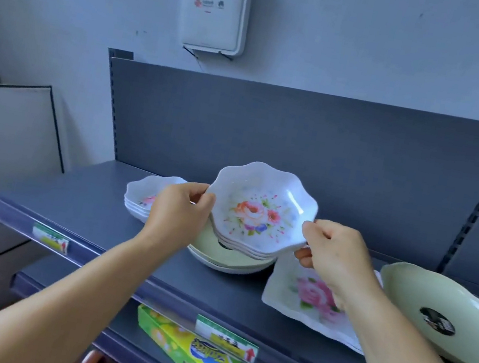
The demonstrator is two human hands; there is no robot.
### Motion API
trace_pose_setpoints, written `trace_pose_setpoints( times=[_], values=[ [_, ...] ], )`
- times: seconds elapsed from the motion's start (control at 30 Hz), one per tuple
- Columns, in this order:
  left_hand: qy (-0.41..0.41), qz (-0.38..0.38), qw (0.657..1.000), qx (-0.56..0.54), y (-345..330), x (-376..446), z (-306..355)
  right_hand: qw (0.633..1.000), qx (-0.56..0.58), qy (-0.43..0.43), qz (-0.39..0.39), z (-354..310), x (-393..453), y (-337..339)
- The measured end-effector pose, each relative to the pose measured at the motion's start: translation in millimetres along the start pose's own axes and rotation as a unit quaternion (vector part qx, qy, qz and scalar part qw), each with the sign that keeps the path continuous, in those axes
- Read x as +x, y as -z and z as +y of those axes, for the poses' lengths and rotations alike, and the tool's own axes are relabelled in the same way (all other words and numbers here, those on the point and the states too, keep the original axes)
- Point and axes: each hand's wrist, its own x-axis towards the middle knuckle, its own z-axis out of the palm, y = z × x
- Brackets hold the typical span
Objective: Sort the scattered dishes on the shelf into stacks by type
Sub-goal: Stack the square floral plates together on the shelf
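The left hand (178,205) pinches the left rim of a stack of scalloped floral bowls (261,214), thumb on the upper edge and fingers curled beneath. The right hand (332,255) pinches the right rim of the same stack, thumb on top and fingers curled under the lower bowls. Both grips are closed on the stack, which sits between the two hands, tilted toward the camera so that the flower print inside the top bowl is visible. The stack's underside is over a pile of pale green bowls (227,259) that stands on the shelf (103,221); whether the two touch cannot be determined. A second stack of floral bowls (141,196) stands on the shelf to the left, just behind the left hand and partly hidden by it. To the right, a white rectangular plate (299,291) with a pink flower print lies flat under the right wrist, near the shelf's front edge. An oval green dish (423,293) with a dark round sticker lies beside that plate, further right. The shelf is dark grey metal with a grey back panel (303,138) and slotted uprights; price labels (226,337) are fixed to its front rail. A yellow-green box (188,354) lies on the lower shelf. Behind the unit is a pale wall carrying a white box (213,4). A white board (0,132) leans at the left.
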Motion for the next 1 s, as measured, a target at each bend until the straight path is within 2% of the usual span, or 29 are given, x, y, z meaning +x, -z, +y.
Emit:
trace_pose_setpoints(
  times=[0.2,0.4,0.6,1.0],
  values=[
    [0.037,0.058,0.997,0.016,45.0,38.1,-33.4,0.998,0.009,-0.007,-0.054,-28.3,35.1,-79.2],
    [0.082,0.106,0.989,0.066,76.4,81.6,-68.6,0.994,-0.030,0.001,-0.101,-50.8,72.5,-145.1],
    [0.121,0.084,0.984,0.103,80.6,117.2,-96.8,0.984,-0.121,-0.002,-0.133,-59.5,96.6,-181.0],
    [0.170,0.002,0.971,0.166,77.4,134.9,-119.7,0.933,-0.315,0.040,-0.171,-61.7,97.6,-194.4]
  ],
)
